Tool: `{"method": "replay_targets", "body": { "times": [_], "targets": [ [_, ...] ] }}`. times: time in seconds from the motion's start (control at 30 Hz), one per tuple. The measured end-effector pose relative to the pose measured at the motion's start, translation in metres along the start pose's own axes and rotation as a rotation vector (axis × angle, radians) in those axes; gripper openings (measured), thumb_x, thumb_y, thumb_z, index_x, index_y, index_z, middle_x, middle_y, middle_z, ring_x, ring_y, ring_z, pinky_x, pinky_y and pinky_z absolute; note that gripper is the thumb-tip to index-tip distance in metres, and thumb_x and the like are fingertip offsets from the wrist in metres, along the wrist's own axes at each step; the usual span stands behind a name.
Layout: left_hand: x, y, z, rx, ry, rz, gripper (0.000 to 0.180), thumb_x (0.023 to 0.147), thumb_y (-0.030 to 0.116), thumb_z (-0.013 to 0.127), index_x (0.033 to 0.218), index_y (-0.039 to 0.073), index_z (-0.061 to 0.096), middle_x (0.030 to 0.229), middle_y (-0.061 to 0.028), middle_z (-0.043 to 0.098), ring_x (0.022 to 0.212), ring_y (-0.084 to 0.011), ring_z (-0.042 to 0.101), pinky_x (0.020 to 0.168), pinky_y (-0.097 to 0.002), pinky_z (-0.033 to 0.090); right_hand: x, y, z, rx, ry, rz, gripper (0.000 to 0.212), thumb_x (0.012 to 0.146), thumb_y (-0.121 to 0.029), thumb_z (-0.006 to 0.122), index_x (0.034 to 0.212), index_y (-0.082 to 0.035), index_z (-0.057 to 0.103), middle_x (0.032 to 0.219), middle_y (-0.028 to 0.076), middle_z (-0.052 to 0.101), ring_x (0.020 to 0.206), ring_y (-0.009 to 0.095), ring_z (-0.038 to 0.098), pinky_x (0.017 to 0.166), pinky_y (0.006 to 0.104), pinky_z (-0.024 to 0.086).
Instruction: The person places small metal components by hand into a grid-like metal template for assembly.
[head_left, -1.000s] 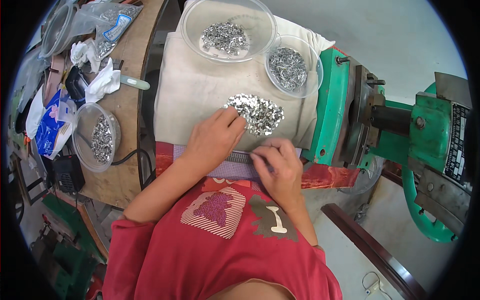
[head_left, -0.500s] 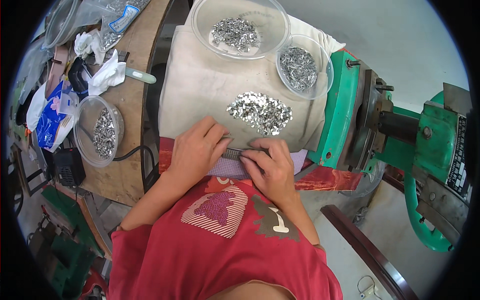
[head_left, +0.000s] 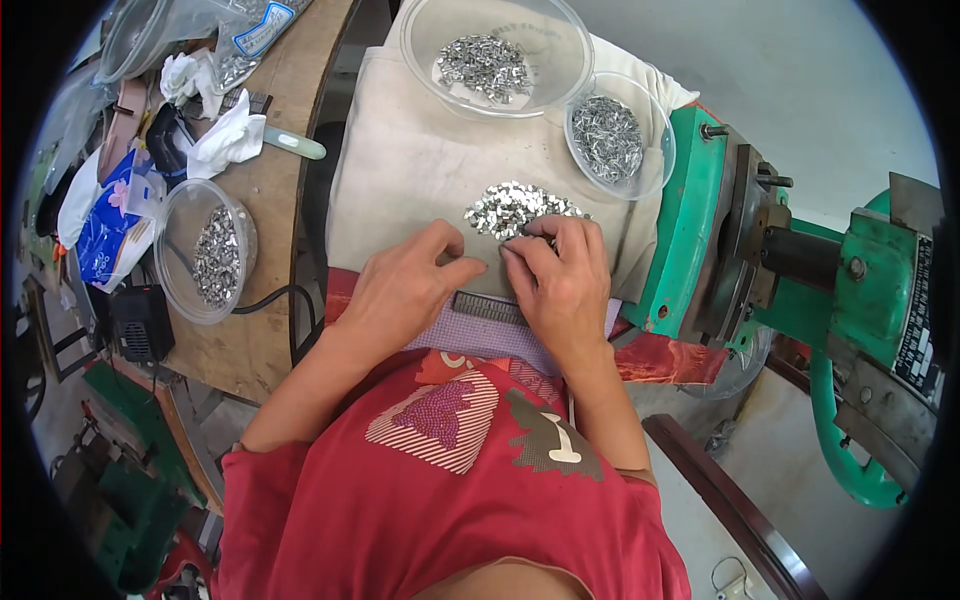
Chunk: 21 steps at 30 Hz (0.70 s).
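A heap of small shiny metal pieces (head_left: 520, 208) lies on the beige cloth (head_left: 390, 150). My right hand (head_left: 565, 280) is at the heap's near edge, thumb and forefinger pinched close together; whatever is between them is too small to make out. To its left, my left hand (head_left: 405, 290) rests over the cloth with thumb and forefinger apart and nothing visible between them. Below the hands, a dark ribbed metal strip (head_left: 488, 307) lies on the purple checked cloth (head_left: 465, 335), its right end partly covered by my right hand.
Two clear tubs of small metal parts, one large (head_left: 590, 55) and one smaller (head_left: 668, 165), stand at the far side. A green machine (head_left: 685, 210) borders the right. The wooden table (head_left: 270, 220) at left bears another round tub (head_left: 250, 255), tissues (head_left: 228, 140) and a green-handled tool (head_left: 295, 143).
Both hands have left the ribbed strip, uncovering more of it. My right hand has moved forward to the heap; my left has shifted slightly forward and its thumb has spread.
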<state>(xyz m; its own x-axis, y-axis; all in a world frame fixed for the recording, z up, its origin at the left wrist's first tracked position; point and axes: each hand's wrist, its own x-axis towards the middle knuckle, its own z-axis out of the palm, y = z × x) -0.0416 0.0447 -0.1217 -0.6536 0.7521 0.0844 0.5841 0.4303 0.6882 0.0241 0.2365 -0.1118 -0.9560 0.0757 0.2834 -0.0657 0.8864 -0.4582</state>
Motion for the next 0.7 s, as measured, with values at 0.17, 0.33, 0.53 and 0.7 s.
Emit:
{"method": "replay_targets", "body": {
  "times": [0.17,0.33,0.53,0.7],
  "targets": [
    [0.001,0.000,-0.001,-0.031,0.015,-0.054,0.018,0.082,0.005,0.073,0.099,0.007,0.069,0.095,-0.0085,0.056,0.077,-0.0281,0.063,0.065,-0.0398,0.052,0.000,-0.003,0.001,-0.045,0.016,-0.012,0.016,0.071,-0.004,0.080,0.086,-0.006,0.072,0.101,0.008,0.064,0.097,0.030,0.059,0.080,0.0416,0.049],
    [0.002,0.000,0.000,-0.037,0.062,-0.101,0.013,0.084,0.006,0.074,0.093,0.005,0.065,0.094,-0.0090,0.056,0.077,-0.0299,0.063,0.065,-0.0402,0.051,-0.010,-0.008,-0.003,0.120,0.008,-0.021,0.018,0.070,-0.005,0.079,0.086,-0.006,0.070,0.107,0.007,0.064,0.099,0.031,0.058,0.083,0.0426,0.048],
    [-0.001,-0.001,0.001,-0.077,0.062,-0.103,0.015,0.085,0.009,0.072,0.093,0.005,0.060,0.096,-0.0087,0.054,0.081,-0.0322,0.063,0.066,-0.0444,0.052,-0.035,-0.024,-0.006,0.163,-0.079,-0.040,0.020,0.071,-0.006,0.080,0.088,-0.007,0.071,0.107,0.007,0.064,0.105,0.031,0.059,0.087,0.0430,0.047],
    [-0.010,0.003,-0.004,-0.138,0.067,-0.114,0.012,0.082,0.007,0.073,0.089,0.005,0.063,0.095,-0.0090,0.057,0.085,-0.0304,0.062,0.070,-0.0420,0.051,-0.030,-0.012,-0.014,0.154,-0.034,0.033,0.019,0.070,-0.005,0.081,0.088,-0.007,0.074,0.101,0.008,0.066,0.100,0.030,0.058,0.086,0.0417,0.047]
  ]
}}
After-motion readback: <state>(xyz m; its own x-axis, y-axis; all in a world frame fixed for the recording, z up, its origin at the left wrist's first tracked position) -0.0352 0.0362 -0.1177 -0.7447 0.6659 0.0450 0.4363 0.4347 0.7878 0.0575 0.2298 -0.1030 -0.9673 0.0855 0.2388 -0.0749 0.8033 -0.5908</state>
